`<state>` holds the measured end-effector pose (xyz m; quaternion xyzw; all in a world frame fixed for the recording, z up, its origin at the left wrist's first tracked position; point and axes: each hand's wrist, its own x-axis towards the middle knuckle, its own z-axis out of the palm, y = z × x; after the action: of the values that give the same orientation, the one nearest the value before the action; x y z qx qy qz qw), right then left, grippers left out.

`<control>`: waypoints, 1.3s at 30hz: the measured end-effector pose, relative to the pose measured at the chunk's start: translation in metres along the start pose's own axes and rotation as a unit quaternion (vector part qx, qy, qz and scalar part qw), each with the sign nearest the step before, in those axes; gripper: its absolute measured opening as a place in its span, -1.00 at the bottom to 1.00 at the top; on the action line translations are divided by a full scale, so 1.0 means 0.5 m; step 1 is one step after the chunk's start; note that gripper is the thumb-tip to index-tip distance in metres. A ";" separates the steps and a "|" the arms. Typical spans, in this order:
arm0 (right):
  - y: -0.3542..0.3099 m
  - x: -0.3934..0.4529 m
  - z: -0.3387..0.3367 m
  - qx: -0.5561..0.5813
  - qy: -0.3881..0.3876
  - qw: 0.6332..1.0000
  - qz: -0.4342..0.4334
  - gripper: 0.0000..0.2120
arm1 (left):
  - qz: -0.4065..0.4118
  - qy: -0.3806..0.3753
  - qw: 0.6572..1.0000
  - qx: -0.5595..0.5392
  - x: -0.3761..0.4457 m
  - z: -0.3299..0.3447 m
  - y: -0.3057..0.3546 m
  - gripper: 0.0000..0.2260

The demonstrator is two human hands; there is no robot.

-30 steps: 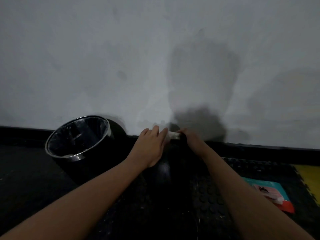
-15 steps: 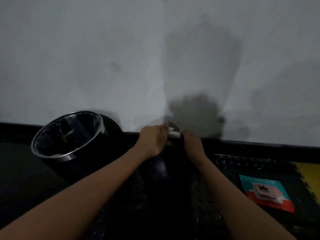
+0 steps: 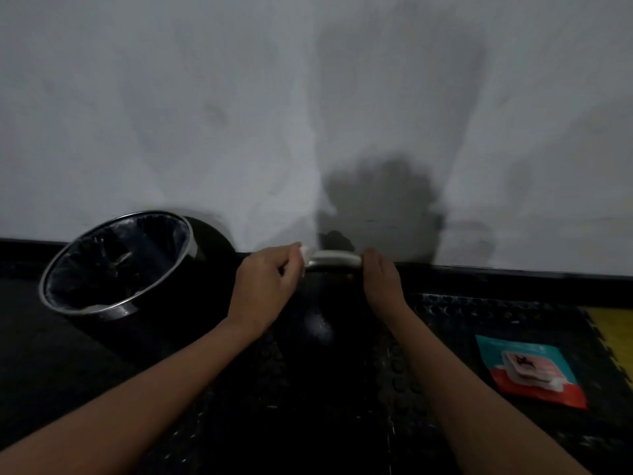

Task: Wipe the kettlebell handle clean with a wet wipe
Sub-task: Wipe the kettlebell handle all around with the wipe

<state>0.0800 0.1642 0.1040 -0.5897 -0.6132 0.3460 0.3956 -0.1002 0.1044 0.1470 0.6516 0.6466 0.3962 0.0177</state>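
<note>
We pinch the wet wipe (image 3: 334,258), stretched over the kettlebell handle (image 3: 330,267), with left hand (image 3: 265,284) at 9 o'clock and right hand (image 3: 380,279) at 3 o'clock, fingers curled.

The left hand (image 3: 265,286) and right hand (image 3: 378,277) have drawn apart, stretching the wet wipe (image 3: 334,259) along the kettlebell handle (image 3: 330,267).

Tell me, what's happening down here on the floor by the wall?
A person is cleaning a black kettlebell on the floor mat. A white wet wipe is stretched along its handle; the left hand pinches one end and the right hand grips the other. A lined bin stands to the left, and a wipes packet lies to the right.
</note>
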 end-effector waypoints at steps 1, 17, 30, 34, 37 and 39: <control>0.004 0.001 0.001 -0.001 0.000 1.000 0.002 -0.69 | 0.038 0.003 0.999 -0.004 0.001 0.001 0.013 -0.74; -0.005 0.002 0.003 0.071 0.009 0.996 0.052 -0.60 | -0.154 -0.092 0.980 -0.084 0.027 0.016 -0.007 -0.69; -0.015 -0.006 0.003 0.099 0.021 0.994 0.051 -0.64 | -0.066 -0.034 0.997 -0.026 -0.068 -0.006 -0.041 -0.74; -0.009 -0.006 0.006 0.089 0.015 0.995 0.046 -0.63 | -0.102 -0.050 0.993 -0.027 -0.019 0.000 -0.012 -0.69; -0.006 -0.001 0.011 0.093 0.011 0.994 0.062 -0.63 | -0.016 -0.108 0.993 -0.041 0.018 0.017 0.025 -0.68; 0.000 0.005 0.011 0.081 -0.002 0.994 0.067 -0.64 | 0.055 -0.117 0.992 0.002 0.016 0.022 0.025 -0.70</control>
<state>0.0752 0.1669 0.1020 -0.5947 -0.5430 0.4211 0.4173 -0.0853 0.1147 0.1499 0.7282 0.6038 0.3166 0.0696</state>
